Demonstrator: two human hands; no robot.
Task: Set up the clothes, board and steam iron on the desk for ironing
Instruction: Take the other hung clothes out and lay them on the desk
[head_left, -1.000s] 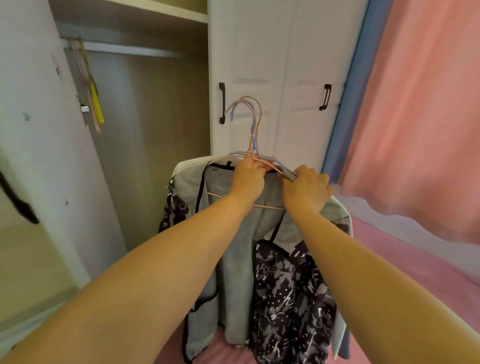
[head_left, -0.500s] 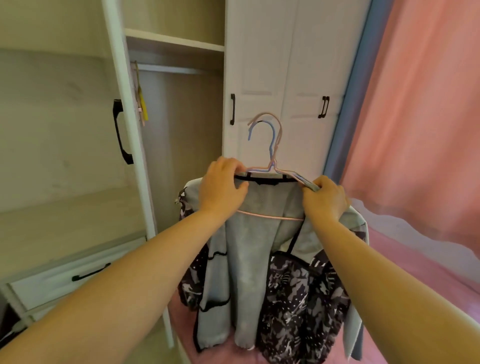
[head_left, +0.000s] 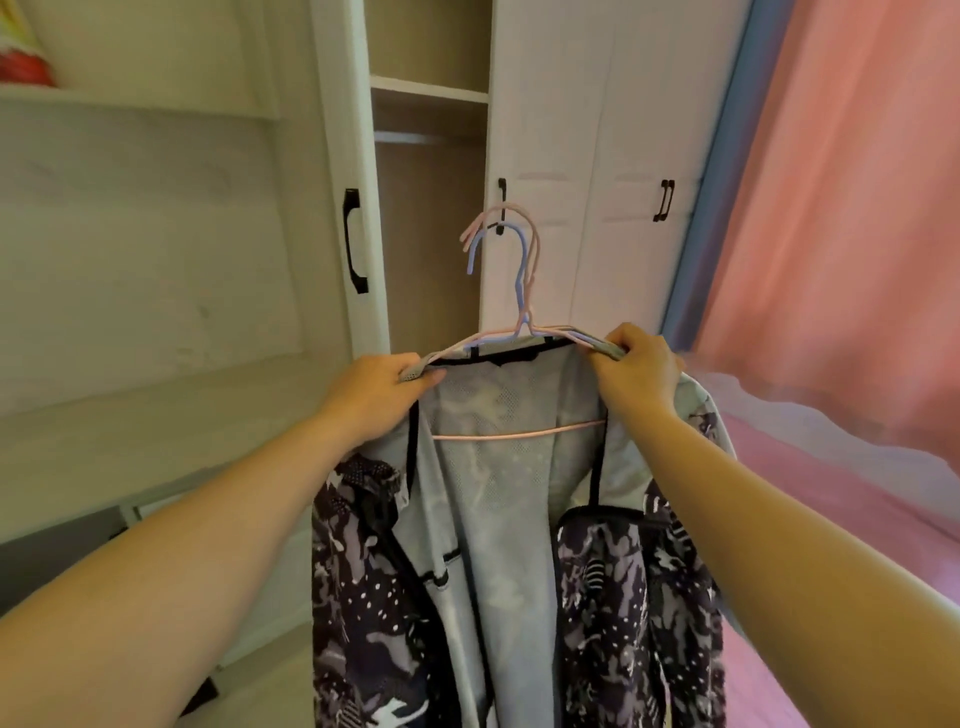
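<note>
A dark camouflage-print jacket (head_left: 363, 613) with a pale grey lining hangs open in front of me on stacked pink and blue hangers (head_left: 524, 291), hooks pointing up. My left hand (head_left: 376, 397) grips the left shoulder of the hangers and jacket. My right hand (head_left: 634, 371) grips the right shoulder the same way. The jacket hangs down past the bottom of the view. No board, iron or desk is in view.
An open white wardrobe (head_left: 431, 208) with a shelf and rail stands straight ahead, its open door (head_left: 348, 218) with a black handle left of centre. Closed wardrobe doors (head_left: 597, 197) are behind the hangers. A pink curtain (head_left: 857, 208) and a pink bed surface (head_left: 831, 509) lie to the right.
My view has backed away from the wardrobe and turned left. Both hands have slid apart along the hangers to the jacket's shoulders, and the clothes came out with them.
</note>
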